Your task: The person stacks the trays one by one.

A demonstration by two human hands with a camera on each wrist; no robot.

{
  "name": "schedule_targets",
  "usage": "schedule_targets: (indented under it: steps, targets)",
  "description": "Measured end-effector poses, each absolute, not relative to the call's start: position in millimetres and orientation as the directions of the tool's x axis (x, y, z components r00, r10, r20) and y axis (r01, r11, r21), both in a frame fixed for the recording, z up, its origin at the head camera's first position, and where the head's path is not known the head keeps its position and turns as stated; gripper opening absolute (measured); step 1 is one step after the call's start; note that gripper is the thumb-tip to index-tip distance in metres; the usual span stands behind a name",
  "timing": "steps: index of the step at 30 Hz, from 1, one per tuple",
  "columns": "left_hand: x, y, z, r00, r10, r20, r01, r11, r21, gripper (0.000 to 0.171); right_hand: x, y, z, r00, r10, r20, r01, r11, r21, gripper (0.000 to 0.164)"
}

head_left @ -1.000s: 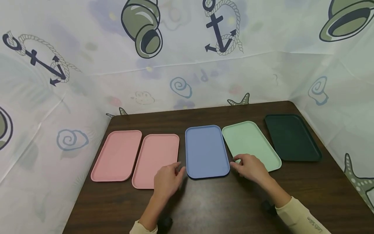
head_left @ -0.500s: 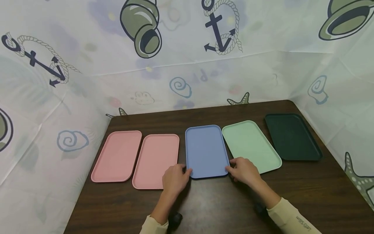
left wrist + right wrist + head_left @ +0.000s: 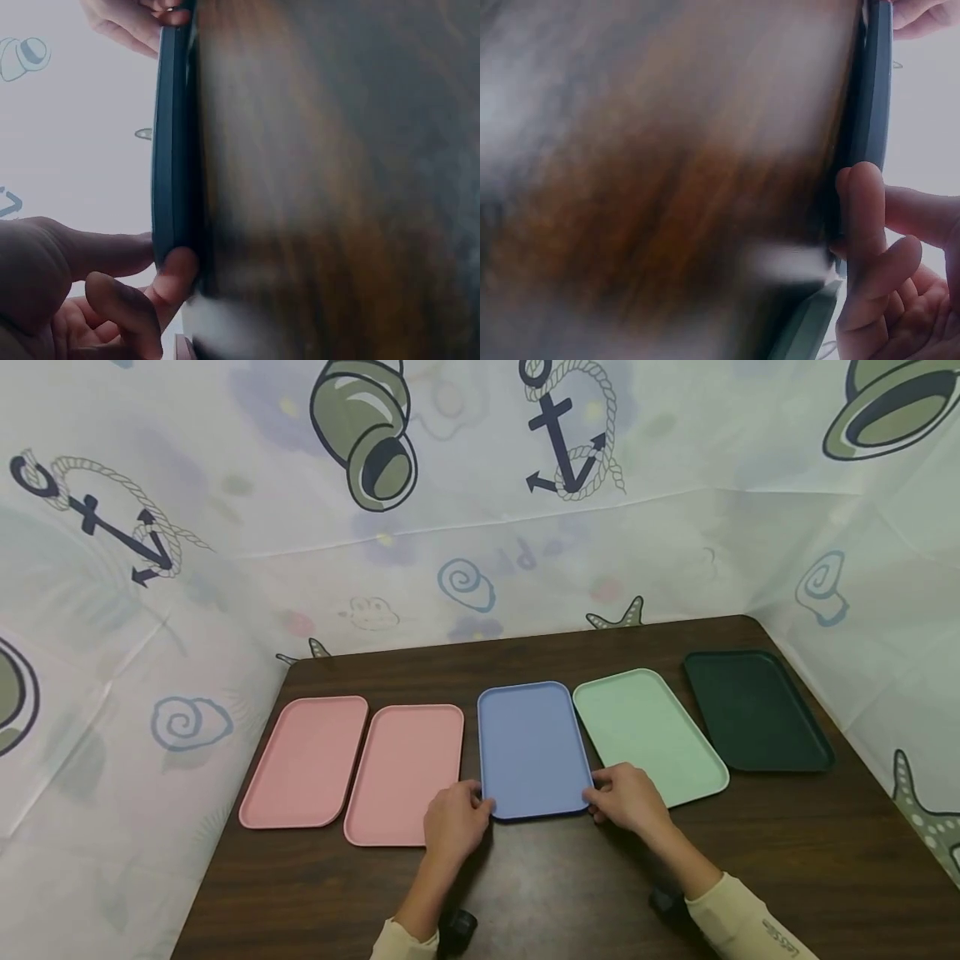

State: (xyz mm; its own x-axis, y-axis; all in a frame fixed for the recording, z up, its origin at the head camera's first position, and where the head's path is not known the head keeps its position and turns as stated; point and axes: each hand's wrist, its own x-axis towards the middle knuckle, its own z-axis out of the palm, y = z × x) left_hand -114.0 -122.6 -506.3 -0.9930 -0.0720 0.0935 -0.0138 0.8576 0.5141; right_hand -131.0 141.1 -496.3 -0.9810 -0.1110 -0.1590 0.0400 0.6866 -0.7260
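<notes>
A blue rectangular tray (image 3: 534, 750) lies on the dark wooden table, between a pink tray and a light green one. At its near left corner my left hand (image 3: 453, 825) pinches the rim. My right hand (image 3: 628, 797) pinches the near right corner. In the left wrist view the thumb is on top of the tray's edge (image 3: 171, 150) and a finger is against its outer side. The right wrist view shows fingertips (image 3: 865, 180) against the tray's side (image 3: 871, 112), the thumb above. Other fingers of both hands are curled.
Two pink trays (image 3: 303, 762) (image 3: 408, 777) lie side by side on the left. The light green tray (image 3: 648, 735) is angled close beside the blue one, and a dark green tray (image 3: 757, 710) lies at the far right. Patterned cloth (image 3: 465, 527) surrounds the wooden table (image 3: 555, 893).
Both hands have moved inward to the blue tray's near corners and taken hold of its rim. The trays show no clear movement on the table.
</notes>
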Motion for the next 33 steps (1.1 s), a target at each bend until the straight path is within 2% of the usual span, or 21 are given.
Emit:
schedule_targets:
  steps: [9, 16, 25, 33]
  targets:
    - [-124.3, -129.1, -494.6, -0.992, -0.078, 0.103, -0.01, 0.841, 0.541, 0.02, -143.6, 138.2, -489.7, -0.982, -0.139, -0.131, 0.01, 0.646, -0.763, 0.038]
    - [-143.8, -132.6, -489.9, -0.992, -0.056, 0.111, 0.008, 0.864, 0.504, 0.019, -162.3, 136.0, -487.8, -0.98, -0.17, -0.103, -0.036, 0.661, -0.75, 0.035]
    - [-165.9, -136.5, -489.0, -0.998, -0.051, 0.043, -0.024, 0.874, 0.485, 0.017, -182.9, 129.8, -487.5, -0.978, -0.173, -0.117, -0.031, 0.674, -0.738, 0.03]
    - [-180.3, -138.4, -492.7, -0.998, -0.014, 0.061, 0.013, 0.903, 0.43, 0.01, -194.0, 128.2, -488.8, -0.975, -0.17, -0.143, -0.015, 0.691, -0.722, 0.031]
